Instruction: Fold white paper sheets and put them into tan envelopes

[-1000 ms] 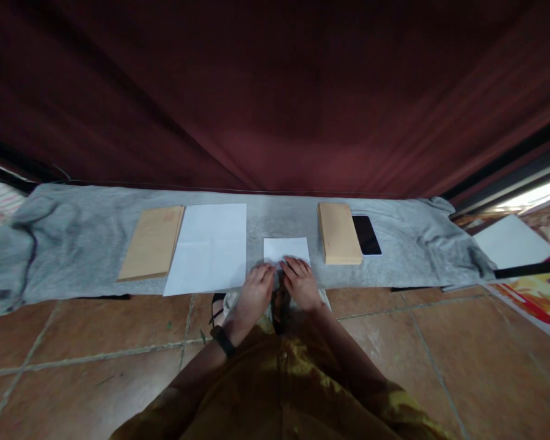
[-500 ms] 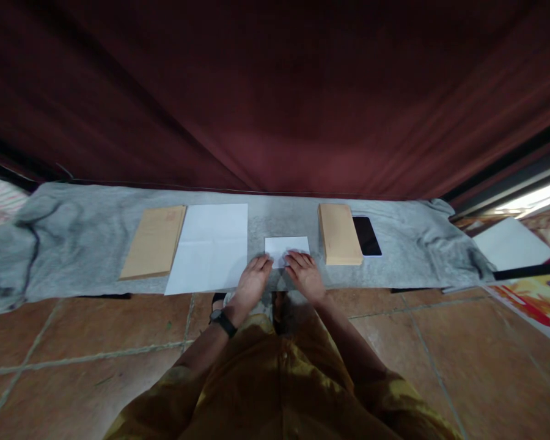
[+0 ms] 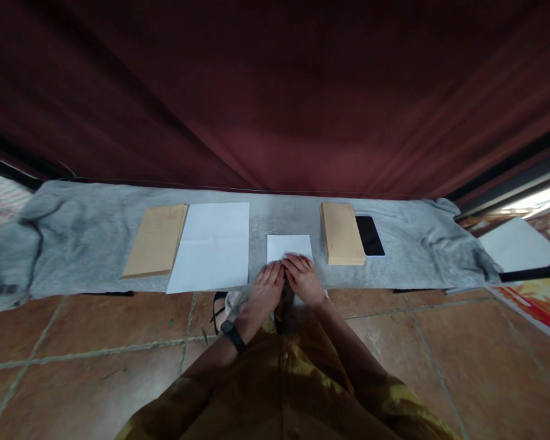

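A small folded sheet of white paper (image 3: 289,244) lies on the grey cloth, its near edge covered by my fingers. My left hand (image 3: 267,286) rests flat at the paper's near left corner, fingers stretched out. Beside it, my right hand (image 3: 304,278) lies with its fingers flat on the near middle of the paper. The fingertips of both hands almost meet. Neither hand is wrapped around anything.
Large white sheets (image 3: 213,247) and brown envelopes (image 3: 158,239) lie to the left. On the right are a stack of brown envelopes (image 3: 343,234) and a phone (image 3: 370,236). Grey cloth (image 3: 284,211) covers the narrow table. A dark red curtain (image 3: 275,122) hangs behind it.
My left hand has slid right along the paper's near edge, closer to my right hand. My right hand has barely moved. The paper stays in place.
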Tool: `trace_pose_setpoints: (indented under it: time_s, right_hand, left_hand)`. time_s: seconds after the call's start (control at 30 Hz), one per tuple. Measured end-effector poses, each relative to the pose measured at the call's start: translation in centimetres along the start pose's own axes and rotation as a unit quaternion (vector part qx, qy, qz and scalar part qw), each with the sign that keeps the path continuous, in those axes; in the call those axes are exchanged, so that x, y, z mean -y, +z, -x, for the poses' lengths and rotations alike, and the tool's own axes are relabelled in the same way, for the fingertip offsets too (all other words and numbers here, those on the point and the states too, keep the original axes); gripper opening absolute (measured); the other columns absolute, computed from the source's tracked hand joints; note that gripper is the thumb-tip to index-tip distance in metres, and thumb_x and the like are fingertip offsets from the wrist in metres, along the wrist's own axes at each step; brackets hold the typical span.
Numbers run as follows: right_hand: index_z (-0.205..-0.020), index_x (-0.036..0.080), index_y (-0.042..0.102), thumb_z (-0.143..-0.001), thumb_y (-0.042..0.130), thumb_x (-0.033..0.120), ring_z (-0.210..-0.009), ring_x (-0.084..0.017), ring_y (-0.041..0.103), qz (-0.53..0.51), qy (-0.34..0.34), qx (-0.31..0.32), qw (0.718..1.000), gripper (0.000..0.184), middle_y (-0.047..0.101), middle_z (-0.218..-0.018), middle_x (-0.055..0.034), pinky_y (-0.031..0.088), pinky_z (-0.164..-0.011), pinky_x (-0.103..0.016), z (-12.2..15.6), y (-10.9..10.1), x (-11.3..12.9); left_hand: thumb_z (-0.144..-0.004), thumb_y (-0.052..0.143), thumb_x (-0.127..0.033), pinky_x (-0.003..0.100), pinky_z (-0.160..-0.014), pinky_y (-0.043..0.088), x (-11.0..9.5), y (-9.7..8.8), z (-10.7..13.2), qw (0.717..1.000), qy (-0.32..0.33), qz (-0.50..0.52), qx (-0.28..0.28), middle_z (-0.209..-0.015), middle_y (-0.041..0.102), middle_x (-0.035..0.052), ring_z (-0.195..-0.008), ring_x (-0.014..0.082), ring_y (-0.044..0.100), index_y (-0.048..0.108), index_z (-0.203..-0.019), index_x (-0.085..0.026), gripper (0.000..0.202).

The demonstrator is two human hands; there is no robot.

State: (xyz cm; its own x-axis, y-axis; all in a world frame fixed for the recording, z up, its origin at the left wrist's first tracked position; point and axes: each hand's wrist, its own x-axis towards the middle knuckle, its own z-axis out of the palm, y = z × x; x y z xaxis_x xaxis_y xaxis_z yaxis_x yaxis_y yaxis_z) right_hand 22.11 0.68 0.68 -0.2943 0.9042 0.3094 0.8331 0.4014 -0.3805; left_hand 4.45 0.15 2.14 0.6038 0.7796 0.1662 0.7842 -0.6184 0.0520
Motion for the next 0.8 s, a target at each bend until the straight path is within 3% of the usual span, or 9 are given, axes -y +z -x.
trace_pose_setpoints:
  time_s: [0.37,0.8]
  right_hand:
    - [-0.139,0.018,0.060,-0.097,0.053,0.018,-0.136,-0.025,0.054,-0.008,-0.034,0.024,0.999,0.042,0.059,-0.146,-0.0101,0.040,-0.119,-0.048,0.4,-0.2,-0.4]
    - [-0.141,0.017,0.059,-0.104,0.045,0.022,-0.138,-0.023,0.053,0.000,0.001,0.001,1.000,0.040,0.060,-0.145,-0.0111,0.043,-0.118,-0.047,3.0,-1.6,-2.9]
  left_hand:
    - [-0.101,0.043,-0.019,0.046,-0.116,0.041,1.4,0.0,-0.7,1.000,0.025,-0.010,-0.005,-0.141,0.061,0.0230,-0.134,0.0299,0.057,0.057,-0.138,-0.002,0.043]
    - [-0.102,0.045,-0.025,0.047,-0.113,0.044,1.6,-0.3,-0.3,1.000,0.008,0.019,-0.003,-0.141,0.062,0.0211,-0.132,0.0301,0.058,0.061,-0.134,-0.005,0.040]
